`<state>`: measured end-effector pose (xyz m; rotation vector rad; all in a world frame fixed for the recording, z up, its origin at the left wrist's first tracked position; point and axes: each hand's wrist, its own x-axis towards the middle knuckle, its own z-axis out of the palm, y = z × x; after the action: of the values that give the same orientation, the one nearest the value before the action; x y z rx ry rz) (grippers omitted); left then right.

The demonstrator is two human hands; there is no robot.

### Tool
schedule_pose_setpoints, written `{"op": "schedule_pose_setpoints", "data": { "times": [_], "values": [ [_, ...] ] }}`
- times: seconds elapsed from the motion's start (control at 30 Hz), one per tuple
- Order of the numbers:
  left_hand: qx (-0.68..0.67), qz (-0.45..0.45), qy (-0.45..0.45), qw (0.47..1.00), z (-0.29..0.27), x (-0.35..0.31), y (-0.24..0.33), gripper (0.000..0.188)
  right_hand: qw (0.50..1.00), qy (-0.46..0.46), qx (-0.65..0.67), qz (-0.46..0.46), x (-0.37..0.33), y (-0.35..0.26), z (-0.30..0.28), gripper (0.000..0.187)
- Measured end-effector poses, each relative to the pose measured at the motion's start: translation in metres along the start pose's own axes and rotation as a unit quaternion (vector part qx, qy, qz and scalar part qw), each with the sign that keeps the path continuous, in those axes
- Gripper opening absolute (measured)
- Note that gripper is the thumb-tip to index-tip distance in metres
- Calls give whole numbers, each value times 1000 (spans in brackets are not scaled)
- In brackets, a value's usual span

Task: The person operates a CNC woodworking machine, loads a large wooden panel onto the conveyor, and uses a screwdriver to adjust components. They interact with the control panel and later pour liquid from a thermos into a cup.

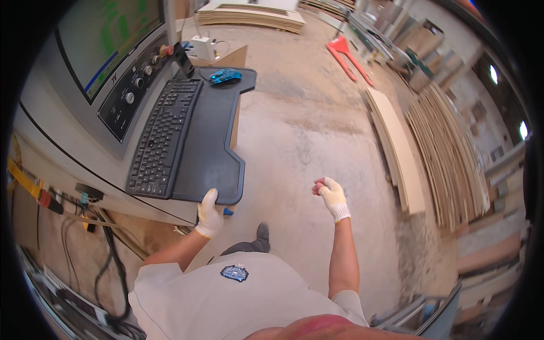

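My left hand [209, 215], in a pale work glove, is closed at the near edge of a black keyboard tray [218, 141]. The thumb lies against the tray's edge, while the other fingers are hidden below it. Out over the floor, away from the machine, my right hand [332, 198] hangs in the air. It wears a similar glove with bare fingertips, its fingers curled in, and nothing shows in it. A black keyboard [165, 136] sits along the machine side of the tray. On the tray's far end rests a blue patterned mouse [225, 76].
A machine console with a screen [107, 39], knobs and a red button [166, 50] rises at left. Cables [107, 266] hang below it. Stacked boards [447, 153] and a long pale board [396, 147] lie at right. A red pallet jack [347, 59] stands farther back.
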<state>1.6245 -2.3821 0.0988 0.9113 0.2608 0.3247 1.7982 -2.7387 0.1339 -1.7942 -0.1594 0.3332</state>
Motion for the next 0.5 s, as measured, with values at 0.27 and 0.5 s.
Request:
{"op": "schedule_pose_setpoints", "data": {
  "times": [0.27,0.5],
  "values": [
    [-236,117,180,948,45,-11,-38,71,948,-265,-20,-174,281,-167,100,16],
    [-137,267,469,830,80,-4,-27,46,776,-351,-244,-463,436,-243,230,46]
  ]
}}
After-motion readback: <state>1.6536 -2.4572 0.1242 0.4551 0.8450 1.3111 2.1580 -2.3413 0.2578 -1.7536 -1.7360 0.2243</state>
